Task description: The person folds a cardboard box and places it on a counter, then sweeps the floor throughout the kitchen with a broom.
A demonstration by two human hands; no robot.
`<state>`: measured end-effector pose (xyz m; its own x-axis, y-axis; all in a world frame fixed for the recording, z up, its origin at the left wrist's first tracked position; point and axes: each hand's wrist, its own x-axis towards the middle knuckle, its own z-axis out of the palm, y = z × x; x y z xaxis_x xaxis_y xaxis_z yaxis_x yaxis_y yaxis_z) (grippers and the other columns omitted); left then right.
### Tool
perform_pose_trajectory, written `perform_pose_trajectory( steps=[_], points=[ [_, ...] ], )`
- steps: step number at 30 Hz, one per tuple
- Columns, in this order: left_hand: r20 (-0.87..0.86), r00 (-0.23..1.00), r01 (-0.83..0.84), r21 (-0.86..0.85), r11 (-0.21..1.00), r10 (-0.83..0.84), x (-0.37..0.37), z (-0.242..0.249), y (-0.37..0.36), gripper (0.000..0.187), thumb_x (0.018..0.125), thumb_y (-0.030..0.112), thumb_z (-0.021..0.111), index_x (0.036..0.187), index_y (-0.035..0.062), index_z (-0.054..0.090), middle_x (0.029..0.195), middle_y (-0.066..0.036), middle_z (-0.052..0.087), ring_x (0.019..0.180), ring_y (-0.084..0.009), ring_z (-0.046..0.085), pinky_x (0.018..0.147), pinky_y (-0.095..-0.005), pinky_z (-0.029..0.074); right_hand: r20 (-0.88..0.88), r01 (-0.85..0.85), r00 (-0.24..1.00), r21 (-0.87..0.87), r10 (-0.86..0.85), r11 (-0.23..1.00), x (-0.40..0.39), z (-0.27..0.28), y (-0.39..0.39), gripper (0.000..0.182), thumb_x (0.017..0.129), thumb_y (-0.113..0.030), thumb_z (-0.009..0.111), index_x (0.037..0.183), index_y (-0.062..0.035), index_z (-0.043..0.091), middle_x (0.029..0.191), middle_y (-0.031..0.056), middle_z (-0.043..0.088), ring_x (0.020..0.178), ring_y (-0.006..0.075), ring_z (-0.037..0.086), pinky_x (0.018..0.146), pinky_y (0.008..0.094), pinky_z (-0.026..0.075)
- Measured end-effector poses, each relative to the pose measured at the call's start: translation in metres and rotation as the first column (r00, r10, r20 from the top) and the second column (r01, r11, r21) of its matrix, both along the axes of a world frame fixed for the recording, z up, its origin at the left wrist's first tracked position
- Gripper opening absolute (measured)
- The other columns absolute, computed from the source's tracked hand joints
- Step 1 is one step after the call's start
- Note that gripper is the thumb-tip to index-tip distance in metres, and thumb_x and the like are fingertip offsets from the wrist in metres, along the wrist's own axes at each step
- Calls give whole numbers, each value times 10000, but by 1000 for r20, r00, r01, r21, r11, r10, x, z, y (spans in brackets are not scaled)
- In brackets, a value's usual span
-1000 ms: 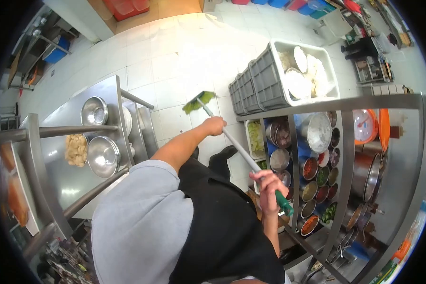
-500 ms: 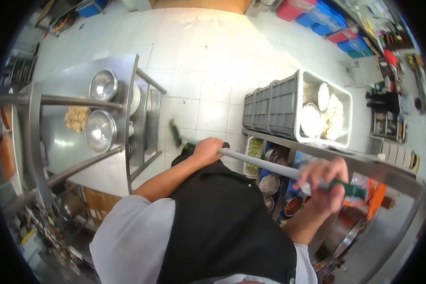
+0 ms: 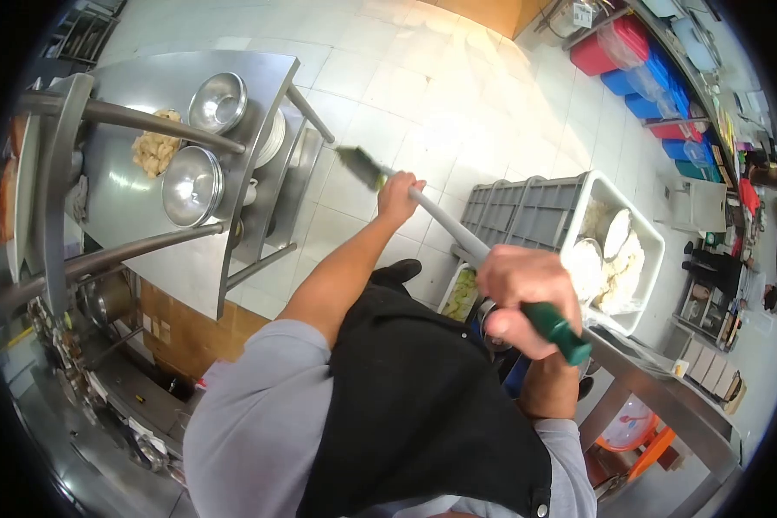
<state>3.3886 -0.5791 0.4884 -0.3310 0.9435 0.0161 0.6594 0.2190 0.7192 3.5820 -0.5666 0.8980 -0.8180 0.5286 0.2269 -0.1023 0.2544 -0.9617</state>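
Both hands are wrapped round a broom [image 3: 448, 224] with a long grey handle. Its green-bristled head is over the tiled floor, close to the corner of the steel table. My left hand [image 3: 397, 198] grips the handle low down, just above the head, with the arm stretched forward. Nearer to the camera, my right hand [image 3: 527, 292] closes on the top of the handle, where the dark green end cap [image 3: 558, 331] sticks out past the thumb.
At left a steel table [image 3: 116, 211] holds metal bowls [image 3: 192, 186] and a pale food heap [image 3: 156, 145]. Grey crates [image 3: 527, 210] stand to the right, a white tub [image 3: 656, 289] of pale food at their top. Coloured bins [image 3: 609, 47] line the far right shelf.
The broom head has swung forward, away from my body, towards the table corner. My left hand has reached out with it, and my right hand has come left and inward. The view has turned.
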Motion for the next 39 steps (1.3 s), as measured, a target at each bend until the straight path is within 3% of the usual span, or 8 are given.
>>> perform_pose_trajectory(
  steps=[5,8,13,19,27,32,36,39],
  points=[
    [-34,994,98,-108,989,-102,-7,61,29,276,953,289,749,835,60,652,957,-154,669,963,-383,648,821,-520,540,-83,1,997,9,-1,1000,13,25,8,605,875,-390,868,618,-58,432,608,78,434,586,306,496,534,423,349],
    [39,935,348,85,933,-353,19,63,2,228,863,280,803,850,83,687,970,-147,697,970,-393,672,802,-523,556,-187,-199,963,2,196,980,56,59,26,571,885,-399,876,627,-53,501,607,65,495,580,292,578,536,395,476],
    [173,457,889,-117,442,-873,73,80,5,136,890,254,760,849,136,705,922,-110,701,898,-379,679,758,-518,537,-28,-305,952,-23,305,952,52,97,57,545,877,-417,889,642,-38,576,618,67,571,578,297,649,554,382,576],
    [192,725,653,113,749,-661,7,13,88,131,822,173,782,952,168,763,990,-91,712,1013,-348,673,857,-495,565,40,201,979,18,-202,979,-28,57,78,556,884,-432,851,645,-23,560,591,65,551,554,319,625,622,411,586],
    [-110,909,386,-144,911,-402,-234,-22,222,196,978,263,687,875,99,714,977,-115,668,1028,-336,650,848,-486,549,-86,259,961,-65,-264,964,-155,-39,176,376,926,-181,780,676,-35,541,639,68,543,668,322,625,733,456,587],
    [-137,961,233,-63,970,-239,-216,-5,248,241,964,296,677,830,100,724,954,-126,686,1040,-354,653,865,-495,556,-64,377,921,-94,-384,921,-121,-26,201,297,866,-163,736,680,-33,546,609,60,547,691,331,677,664,423,565],
    [189,806,574,-21,818,-561,-105,45,221,74,827,102,776,892,135,764,996,-133,712,1042,-384,656,885,-519,528,-37,396,917,-17,-397,918,-33,53,178,319,886,-211,699,646,-51,563,537,40,560,602,330,692,528,373,542],
    [208,431,902,-84,423,-878,-9,92,215,162,788,201,814,918,127,752,972,-125,716,962,-387,701,777,-531,567,60,246,967,14,-246,969,-5,114,173,374,913,-261,713,632,-67,560,534,33,571,566,298,681,507,351,548]
  ],
)
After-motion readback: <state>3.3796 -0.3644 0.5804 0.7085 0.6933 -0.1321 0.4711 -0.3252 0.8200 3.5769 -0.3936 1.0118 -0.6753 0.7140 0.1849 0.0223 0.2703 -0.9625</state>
